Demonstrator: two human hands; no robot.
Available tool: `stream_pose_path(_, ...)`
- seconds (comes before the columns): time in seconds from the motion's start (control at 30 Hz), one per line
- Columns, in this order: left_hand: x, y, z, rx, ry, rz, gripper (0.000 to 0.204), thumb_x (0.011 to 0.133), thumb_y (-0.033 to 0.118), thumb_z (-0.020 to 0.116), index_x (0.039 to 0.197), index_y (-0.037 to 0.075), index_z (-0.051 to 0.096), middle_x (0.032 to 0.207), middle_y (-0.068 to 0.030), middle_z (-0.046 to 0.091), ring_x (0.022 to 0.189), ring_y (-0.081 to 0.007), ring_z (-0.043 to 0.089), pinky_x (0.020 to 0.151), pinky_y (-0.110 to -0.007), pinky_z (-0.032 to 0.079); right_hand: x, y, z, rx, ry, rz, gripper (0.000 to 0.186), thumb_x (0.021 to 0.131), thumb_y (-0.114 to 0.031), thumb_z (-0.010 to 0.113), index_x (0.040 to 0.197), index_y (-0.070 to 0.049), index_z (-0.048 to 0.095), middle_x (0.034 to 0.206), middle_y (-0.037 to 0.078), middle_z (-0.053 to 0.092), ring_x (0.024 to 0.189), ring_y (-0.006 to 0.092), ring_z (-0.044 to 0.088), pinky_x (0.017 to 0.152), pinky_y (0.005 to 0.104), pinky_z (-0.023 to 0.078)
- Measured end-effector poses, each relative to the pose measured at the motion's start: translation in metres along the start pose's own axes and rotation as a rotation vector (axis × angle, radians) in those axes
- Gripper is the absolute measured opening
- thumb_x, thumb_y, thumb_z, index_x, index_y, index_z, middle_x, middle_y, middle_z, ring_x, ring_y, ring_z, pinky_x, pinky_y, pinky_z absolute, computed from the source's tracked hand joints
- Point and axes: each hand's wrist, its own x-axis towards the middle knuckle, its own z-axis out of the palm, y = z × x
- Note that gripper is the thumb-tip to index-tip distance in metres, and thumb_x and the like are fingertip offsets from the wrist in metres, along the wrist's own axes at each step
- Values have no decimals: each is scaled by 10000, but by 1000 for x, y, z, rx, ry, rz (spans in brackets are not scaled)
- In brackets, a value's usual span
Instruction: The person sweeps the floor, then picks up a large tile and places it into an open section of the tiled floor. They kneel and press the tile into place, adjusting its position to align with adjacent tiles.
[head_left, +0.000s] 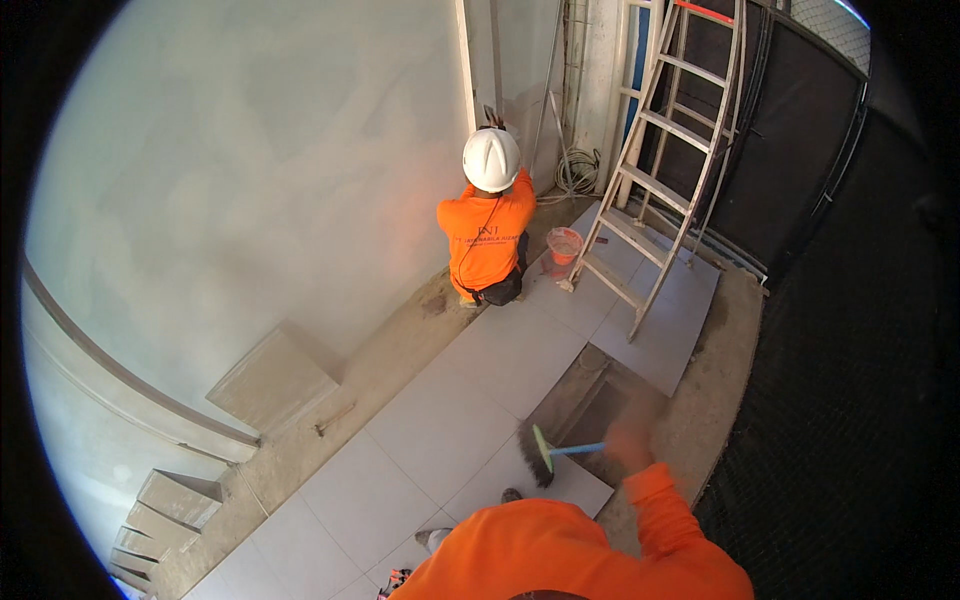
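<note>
And here's my right hand [630,442], a blur out beyond my orange sleeve [655,490], wrapped around the blue handle of the brush [545,453]! The handle points left from my fist to a pale green head with dark bristles, and those bristles are right down at the edge of the pale floor tiles [420,430], where the laid surface meets a bare patch [600,385] with a dark rectangle in it. My left hand is out of sight, so whether it grips anything I can't tell. Below the brush, dark shoe tips poke out past my orange shirt [540,555]. Up ahead, a co-worker [490,235] in a white helmet [491,160] and orange top is low by the wall [240,180], back to me, hands raised at a pale upright post. Just to the right of them stands an orange bucket [564,243], close by the foot of a tall stepladder [655,185], with a coil of cable [578,171] in the corner behind. Over on the left, a grey slab [272,382] leans against the wall, and dark netting [830,370] fills the far right!
</note>
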Motion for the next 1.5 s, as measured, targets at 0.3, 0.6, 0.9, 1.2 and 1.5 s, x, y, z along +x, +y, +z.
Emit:
stream_pose_path(0.3, -23, 28, -8, -189, 174, 28, 322, 1004, 386, 589, 1149, 148, 750, 1034, -62, 769, 968, -249, 740, 818, -440, 604, -1, -53, 125, 23, -179, -194, 199, 874, -228, 708, 950, -80, 817, 950, 157, 786, 886, 337, 774, 760, 464, 606)
stream_pose_path(0.6, -54, 17, 6, -230, 127, -167, 356, 1007, 416, 578, 1160, 144, 749, 1019, -71, 771, 952, -254, 741, 819, -433, 603, 34, -34, 110, -63, -186, -243, 209, 835, -226, 761, 976, -85, 822, 964, 146, 792, 903, 332, 780, 774, 441, 616)
stream_pose_path(0.9, -90, 4, 29, -309, 167, -248, 390, 1011, 446, 567, 1171, 140, 749, 1005, -80, 772, 937, -258, 743, 820, -426, 602, 60, -63, 96, -40, -10, -339, 235, 895, -217, 641, 983, -102, 826, 998, 162, 790, 922, 353, 771, 741, 460, 610)
stream_pose_path(1.2, -113, -19, 54, -361, 178, -300, 424, 1015, 476, 556, 1181, 136, 749, 990, -89, 774, 921, -262, 745, 821, -419, 600, 81, -129, 109, -129, -71, -478, 254, 923, -211, 607, 976, -88, 822, 1048, 143, 793, 938, 326, 774, 715, 477, 603)
stream_pose_path(1.5, -127, -47, 82, -427, 209, -318, 459, 1019, 506, 545, 1192, 132, 748, 975, -98, 776, 905, -267, 747, 822, -412, 599, 83, -152, 112, -220, -56, -517, 266, 933, -212, 603, 1013, -78, 819, 1054, 144, 795, 945, 348, 774, 722, 487, 608)
